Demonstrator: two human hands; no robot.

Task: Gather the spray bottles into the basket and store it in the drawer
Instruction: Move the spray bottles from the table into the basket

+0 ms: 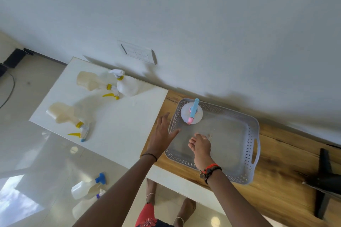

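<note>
One spray bottle (191, 114) stands in the basket (255, 131), at its far left corner. Three more bottles (64, 114) lie on the white table (129, 131) left of the basket, and floor bottles (84, 188) sit below-left of it. My left hand (162, 134), spread and empty, is at the basket's left rim. My right hand (200, 143) hangs relaxed and empty over it. Reaching left, I might clip the rim, shift the basket, and topple that bottle.

The single wide-angle view comes from the person's head, high over the desk (120, 125), looking forward and steeply down toward the far wall (184, 5). The frame is rolled, so the desk's far edge slants from upper left to lower right. Both hands, left (160, 134) and right (200, 146), lie near the lens; the floor (27, 153) fills the left.
</note>
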